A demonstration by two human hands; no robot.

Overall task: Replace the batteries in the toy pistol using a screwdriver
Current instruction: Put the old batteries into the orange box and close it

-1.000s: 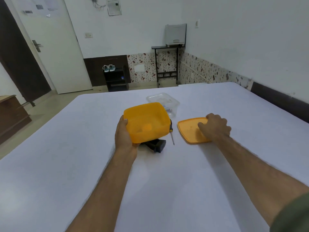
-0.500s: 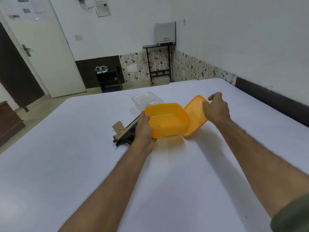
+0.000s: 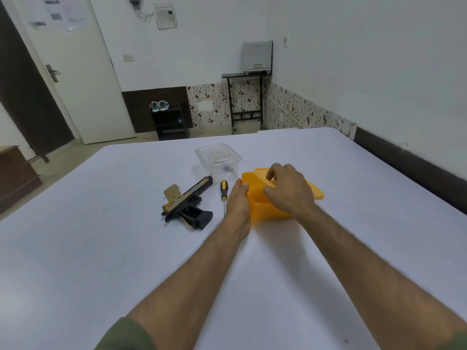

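A black and gold toy pistol lies on its side on the white table. Just right of it lies a screwdriver with a yellow and black handle. An orange box stands right of the screwdriver. My left hand grips the box's left wall. My right hand holds the orange lid on top of the box, with fingers curled over the lid's near edge. The lid sits askew and sticks out to the right.
A clear plastic container with a small item inside stands just behind the screwdriver and the orange box. The table's right edge runs along a dark wall strip. A door and low furniture stand beyond the far edge.
The orange box has moved right off the pistol and screwdriver and now stands on the table. My right hand lifted the lid from the table and brought it onto the box.
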